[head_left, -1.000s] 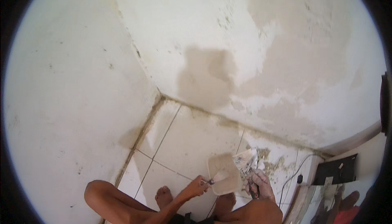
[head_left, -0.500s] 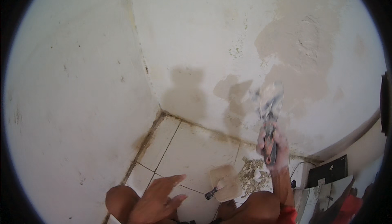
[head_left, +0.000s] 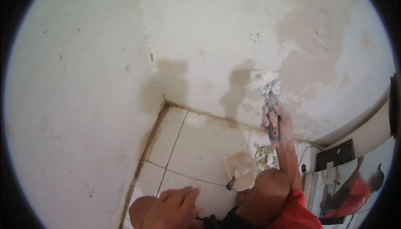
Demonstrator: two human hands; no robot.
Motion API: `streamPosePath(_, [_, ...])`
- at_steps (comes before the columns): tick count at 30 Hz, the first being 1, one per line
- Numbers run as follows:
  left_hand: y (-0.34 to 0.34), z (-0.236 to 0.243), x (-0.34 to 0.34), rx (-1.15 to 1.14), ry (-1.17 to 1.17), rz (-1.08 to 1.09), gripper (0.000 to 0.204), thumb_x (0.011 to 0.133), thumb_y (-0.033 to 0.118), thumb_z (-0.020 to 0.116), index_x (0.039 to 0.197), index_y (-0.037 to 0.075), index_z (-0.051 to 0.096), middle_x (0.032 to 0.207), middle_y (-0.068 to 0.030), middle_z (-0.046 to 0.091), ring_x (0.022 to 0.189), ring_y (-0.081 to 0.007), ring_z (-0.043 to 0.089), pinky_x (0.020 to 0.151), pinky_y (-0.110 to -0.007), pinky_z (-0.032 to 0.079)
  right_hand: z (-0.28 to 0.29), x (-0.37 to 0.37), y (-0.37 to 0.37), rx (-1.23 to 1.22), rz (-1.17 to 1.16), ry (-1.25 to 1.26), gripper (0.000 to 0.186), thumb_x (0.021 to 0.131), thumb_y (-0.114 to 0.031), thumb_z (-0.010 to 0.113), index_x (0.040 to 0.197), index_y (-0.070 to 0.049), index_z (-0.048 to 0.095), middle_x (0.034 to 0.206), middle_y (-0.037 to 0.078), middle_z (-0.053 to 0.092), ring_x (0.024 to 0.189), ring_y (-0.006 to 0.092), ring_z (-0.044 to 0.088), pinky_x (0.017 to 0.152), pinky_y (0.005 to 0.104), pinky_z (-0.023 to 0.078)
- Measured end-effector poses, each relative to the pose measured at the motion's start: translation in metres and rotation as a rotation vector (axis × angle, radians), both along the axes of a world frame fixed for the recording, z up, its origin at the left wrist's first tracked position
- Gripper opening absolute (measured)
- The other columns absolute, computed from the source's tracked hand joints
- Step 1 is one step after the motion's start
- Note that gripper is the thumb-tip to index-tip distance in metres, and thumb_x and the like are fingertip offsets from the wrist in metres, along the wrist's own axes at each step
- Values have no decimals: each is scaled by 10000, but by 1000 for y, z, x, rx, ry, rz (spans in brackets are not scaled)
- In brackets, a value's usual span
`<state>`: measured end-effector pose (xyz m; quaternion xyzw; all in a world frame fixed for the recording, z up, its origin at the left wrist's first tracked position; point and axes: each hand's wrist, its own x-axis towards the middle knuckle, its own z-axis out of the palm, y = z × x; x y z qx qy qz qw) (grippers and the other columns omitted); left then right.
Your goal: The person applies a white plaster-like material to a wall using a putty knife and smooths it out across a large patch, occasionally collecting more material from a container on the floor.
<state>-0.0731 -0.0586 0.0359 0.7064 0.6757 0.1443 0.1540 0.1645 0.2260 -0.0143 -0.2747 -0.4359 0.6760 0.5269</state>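
Note:
My right hand is wrapped round the dark and orange handle of a putty knife. The knife points up, and its wide blade, smeared with whitish filler, lies at the white wall beside a beige filled patch; whether it touches cannot be made out. Over my left knee rests my left hand, fingers stretched out and nothing in it. On the floor between the wall and my legs stands a shallow beige tub. A second, smaller putty knife leans in it, dark handle over the rim.
Broken plaster rubble lies on the tiled floor beside the tub, close to the wall. Another wall meets the filled one in a stained corner at left. At lower right are a dark flat panel, a cable and a mirror.
My right hand and putty knife have moved up and slightly left along the wall. My left hand has shifted right with my knee. The view has turned a little.

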Motion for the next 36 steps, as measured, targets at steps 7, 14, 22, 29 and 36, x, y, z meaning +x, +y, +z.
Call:
streamPosePath(7, [-8, -17, -9, -8, -88, -12, 526, 860, 257, 635, 1342, 61, 560, 1318, -119, 614, 1215, -316, 564, 1055, -424, 424, 38, -17, 5, 23, -73, -42, 405, 984, -293, 523, 1332, -87, 509, 903, 15, 603, 610, 93, 567, 446, 258, 435])
streamPosePath(14, [-7, -18, -3, -60, -61, -176, 452, 808, 233, 651, 1219, 46, 656, 1392, -165, 550, 1330, -312, 457, 1125, -433, 348, 85, -72, 81, 1155, -897, -957, 552, 925, -106, 582, 1472, -114, 505, 903, 59, 538, 621, 146, 518, 525, 308, 484])
streamPosePath(22, [-4, -4, -1, -162, -97, -120, 607, 826, 264, 698, 1346, -2, 535, 1379, -160, 552, 1294, -311, 480, 1108, -427, 357, 31, -100, 136, 983, -931, -1333, 775, 906, -158, 655, 1577, -120, 270, 995, 146, 473, 726, 308, 575, 559, 435, 522])
streamPosePath(29, [-1, -4, 0, -14, -130, -84, 617, 814, 235, 731, 1349, 1, 530, 1262, -140, 614, 1161, -329, 564, 1030, -436, 429, -38, -78, 120, 927, -739, -1388, 790, 924, -134, 654, 1584, -91, 222, 1053, 164, 483, 791, 318, 578, 582, 424, 522])
streamPosePath(36, [8, -6, -2, 28, -153, -111, 579, 815, 187, 738, 1329, 5, 545, 1226, -138, 631, 1135, -336, 575, 1004, -441, 443, -43, -47, 84, 979, -699, -1233, 723, 922, -62, 645, 1572, -103, 330, 931, 103, 516, 710, 217, 539, 587, 359, 496])
